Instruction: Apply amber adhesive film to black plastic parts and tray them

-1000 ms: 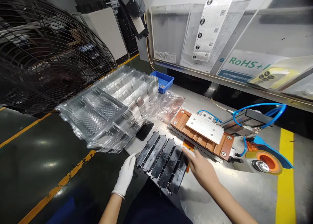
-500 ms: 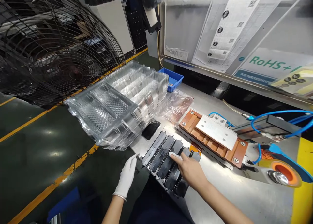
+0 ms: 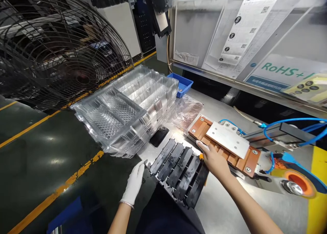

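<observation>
Head view: gloved left hand (image 3: 133, 185), open, touches the near-left end of the black parts (image 3: 178, 171) on the bench (image 3: 230, 210); bare right hand (image 3: 214, 160), fingers loosely extended, rests at their far-right end. Sign (image 3: 281, 70) reads "RoHS+".

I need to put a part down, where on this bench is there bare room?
Bare steel table lies right of the black parts, below the copper fixture. Crowded: the clear trays and plastic bag at left.

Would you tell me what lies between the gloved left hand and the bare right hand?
In the head view, the row of black parts lies between the left hand and right hand.
</observation>
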### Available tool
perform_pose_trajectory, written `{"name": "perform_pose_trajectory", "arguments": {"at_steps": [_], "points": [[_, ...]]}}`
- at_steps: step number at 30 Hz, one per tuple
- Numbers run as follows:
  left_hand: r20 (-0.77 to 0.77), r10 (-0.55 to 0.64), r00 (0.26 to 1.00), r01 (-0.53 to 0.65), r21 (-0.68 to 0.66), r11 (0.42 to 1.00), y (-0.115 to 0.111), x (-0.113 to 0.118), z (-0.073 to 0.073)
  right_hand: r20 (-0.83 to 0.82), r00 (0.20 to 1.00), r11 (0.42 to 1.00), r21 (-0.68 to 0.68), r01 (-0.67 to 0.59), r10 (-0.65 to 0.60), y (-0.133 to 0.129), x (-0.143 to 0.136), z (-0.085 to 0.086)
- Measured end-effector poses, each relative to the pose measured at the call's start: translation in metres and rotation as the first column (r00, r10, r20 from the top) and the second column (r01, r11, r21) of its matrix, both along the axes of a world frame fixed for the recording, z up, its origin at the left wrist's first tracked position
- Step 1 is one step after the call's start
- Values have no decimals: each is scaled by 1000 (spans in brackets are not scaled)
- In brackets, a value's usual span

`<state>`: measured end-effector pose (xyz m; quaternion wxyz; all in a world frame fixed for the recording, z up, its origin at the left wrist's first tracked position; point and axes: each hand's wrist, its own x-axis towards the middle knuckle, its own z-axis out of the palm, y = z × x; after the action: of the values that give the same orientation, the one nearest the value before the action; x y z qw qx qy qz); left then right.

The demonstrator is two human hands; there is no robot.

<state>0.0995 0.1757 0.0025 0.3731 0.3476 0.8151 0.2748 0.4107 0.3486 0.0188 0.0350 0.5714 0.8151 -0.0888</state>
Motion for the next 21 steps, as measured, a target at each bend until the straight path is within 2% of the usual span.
{"name": "perform_pose_trajectory", "arguments": {"at_steps": [4, 8, 12, 16, 21], "points": [[14, -82, 997, 81, 33, 996, 27, 5, 8, -144, 984, 994, -8, 109, -108, -21, 41, -11], [58, -225, 973, 221, 68, 973, 67, 20, 14, -237, 949, 978, -33, 204, -206, -68, 82, -27], [115, -346, 931, 338, 79, 938, 97, 39, 15, -286, 918, 961, -80, 264, -276, -117, 102, -40], [167, -400, 901, 391, 83, 917, 107, 52, 17, -336, 889, 950, -115, 289, -311, -148, 104, -48], [207, -422, 883, 410, 98, 907, 103, 63, 15, -437, 866, 969, -146, 200, -244, -159, 101, -48]]}}
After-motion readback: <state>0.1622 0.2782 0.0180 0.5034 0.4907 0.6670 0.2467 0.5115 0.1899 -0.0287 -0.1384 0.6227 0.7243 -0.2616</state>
